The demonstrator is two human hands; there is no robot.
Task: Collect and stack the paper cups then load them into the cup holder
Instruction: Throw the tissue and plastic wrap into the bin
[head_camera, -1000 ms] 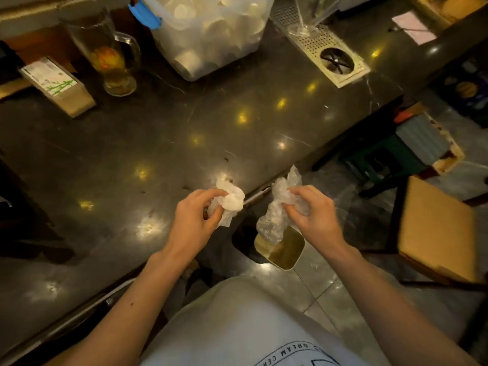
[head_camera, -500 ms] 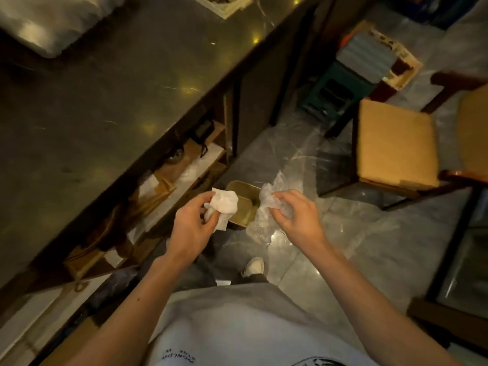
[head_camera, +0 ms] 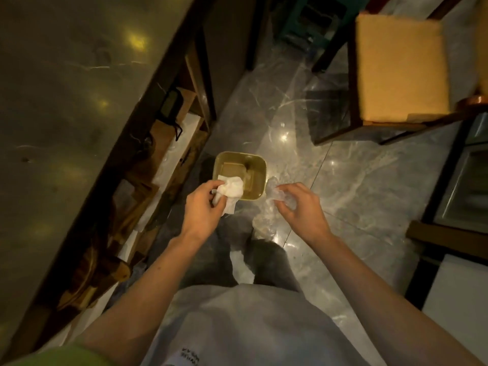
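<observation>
My left hand (head_camera: 204, 207) grips a crumpled white tissue (head_camera: 231, 192) right over the near rim of a small square yellowish bin (head_camera: 257, 170) standing on the floor. Just to the right of the bin, my right hand (head_camera: 298, 207) pinches a crumpled clear plastic wrapper (head_camera: 273, 192), part of which hangs down blurred below the fingers. No paper cups or cup holder are in view.
A dark marble counter (head_camera: 66, 101) runs along the left, with cluttered wooden shelves (head_camera: 158, 165) under its edge. A chair with a yellow cushion (head_camera: 401, 62) stands at the upper right on the glossy grey floor (head_camera: 356, 180). A green stool (head_camera: 311, 19) sits at the top.
My view has tilted down from the counter to the floor. Both hands have dropped toward the bin, the tissue now over its rim and the wrapper beside it.
</observation>
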